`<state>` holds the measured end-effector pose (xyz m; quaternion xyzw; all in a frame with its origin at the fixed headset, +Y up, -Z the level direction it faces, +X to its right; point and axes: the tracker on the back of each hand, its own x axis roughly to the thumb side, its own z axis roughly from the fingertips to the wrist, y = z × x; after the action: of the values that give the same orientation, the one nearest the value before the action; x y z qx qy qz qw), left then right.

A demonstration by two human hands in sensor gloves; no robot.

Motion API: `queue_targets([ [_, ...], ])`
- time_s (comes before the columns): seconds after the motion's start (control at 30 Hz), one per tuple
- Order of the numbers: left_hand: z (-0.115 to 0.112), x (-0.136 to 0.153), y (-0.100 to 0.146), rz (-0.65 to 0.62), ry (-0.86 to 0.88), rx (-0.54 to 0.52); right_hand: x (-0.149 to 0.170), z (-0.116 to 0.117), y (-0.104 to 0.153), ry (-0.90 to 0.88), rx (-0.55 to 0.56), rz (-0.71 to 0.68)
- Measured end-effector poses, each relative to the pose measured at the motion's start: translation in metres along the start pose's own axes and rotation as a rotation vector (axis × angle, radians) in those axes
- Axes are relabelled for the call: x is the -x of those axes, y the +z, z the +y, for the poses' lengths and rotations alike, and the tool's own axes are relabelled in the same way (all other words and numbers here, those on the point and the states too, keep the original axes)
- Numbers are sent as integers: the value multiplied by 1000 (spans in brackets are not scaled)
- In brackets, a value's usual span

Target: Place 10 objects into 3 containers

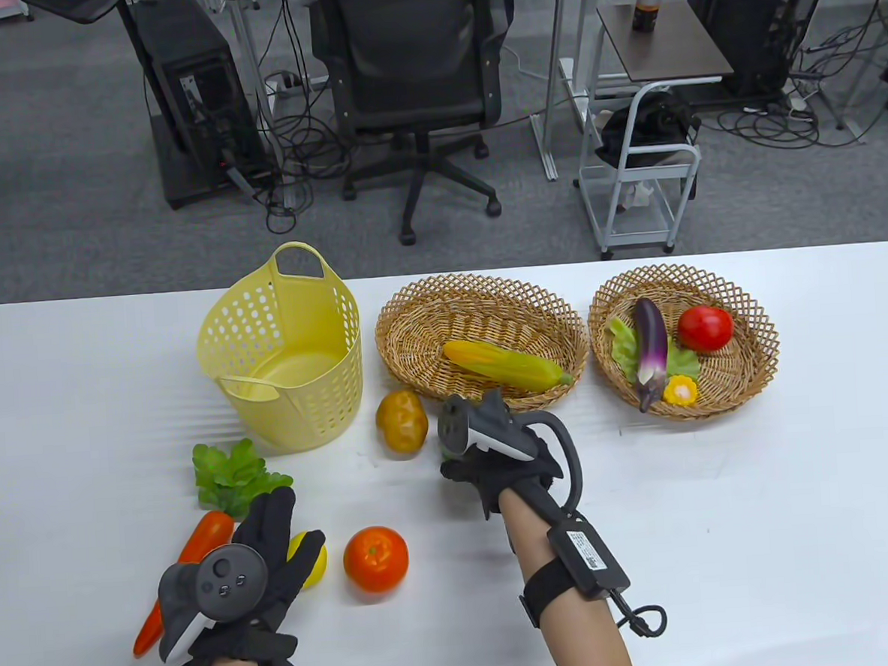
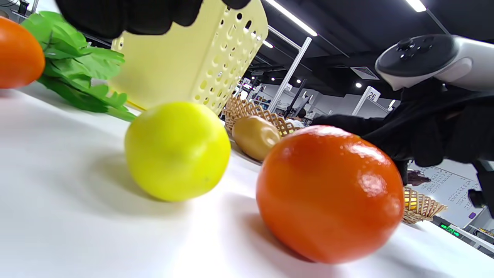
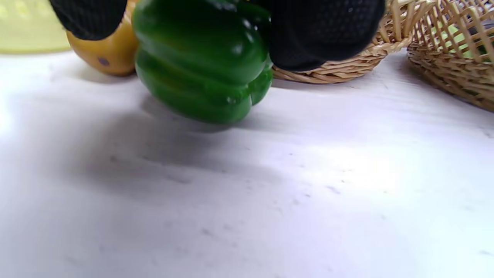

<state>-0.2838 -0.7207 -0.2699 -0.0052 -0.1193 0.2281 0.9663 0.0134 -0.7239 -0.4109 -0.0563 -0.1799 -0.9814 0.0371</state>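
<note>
My right hand (image 1: 489, 450) grips a green bell pepper (image 3: 200, 61) low over the table, in front of the middle wicker basket (image 1: 413, 312); its fingers (image 3: 316, 34) wrap the pepper's sides. The table view hides the pepper under the hand. My left hand (image 1: 290, 523) is open, its fingers stretched above a lemon (image 2: 177, 150) and beside a carrot (image 1: 194, 551). An orange (image 1: 376, 559), a potato (image 1: 402, 421) and a lettuce leaf (image 1: 231, 474) lie loose on the table. The yellow plastic basket (image 1: 284, 358) is empty.
The middle wicker basket holds a corn cob (image 1: 506, 363). The right wicker basket (image 1: 751, 314) holds an eggplant (image 1: 651, 343), a tomato (image 1: 705, 327), a lettuce leaf and a small corn piece (image 1: 681, 391). The white table (image 1: 763, 516) is bare at the right front.
</note>
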Motion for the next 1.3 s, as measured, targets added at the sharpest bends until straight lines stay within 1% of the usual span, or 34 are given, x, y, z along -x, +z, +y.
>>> queue_targets([
  [0.03,0,1,0,3,7,2,-2,2,-1,23,-20,3],
  [0.1,0,2,0,5,35,1,-5,4,0,22,2,-16],
  [0.17,1,2,0,8,36,0,-5,5,3,51,-11,-23],
  [0.27,1,2,0,12,16,1,-1,9,9,75,-8,-36],
  [0.33,1,2,-1,9,16,1,5,13,13,123,-15,-19],
  [0.37,1,2,-1,7,17,3,9,15,16,127,-30,-44],
  [0.43,0,2,-1,9,20,11,16,20,22,89,-2,-84],
  [0.5,0,2,-1,11,18,14,22,25,26,71,-15,-93],
  [0.6,0,2,-2,12,11,11,31,29,30,25,30,-119],
  [0.67,0,2,-2,13,5,9,39,30,32,-20,42,-133],
  [0.77,0,2,-2,19,9,17,50,27,33,-95,23,-151],
  [0.87,0,2,-2,27,0,20,59,11,38,-212,63,-193],
  [0.97,1,2,-2,34,-13,14,65,-15,40,-378,113,-243],
  [1.03,1,2,-2,36,-21,16,64,-37,39,-495,134,-268],
  [1.1,1,2,-2,37,-28,12,61,-57,36,-526,211,-262],
  [1.17,1,2,-1,38,-32,12,59,-70,29,-509,272,-205],
  [1.23,2,2,-1,35,-37,6,59,-75,20,-482,324,-134],
  [1.3,2,0,0,28,-47,1,59,-74,7,-469,358,-43],
])
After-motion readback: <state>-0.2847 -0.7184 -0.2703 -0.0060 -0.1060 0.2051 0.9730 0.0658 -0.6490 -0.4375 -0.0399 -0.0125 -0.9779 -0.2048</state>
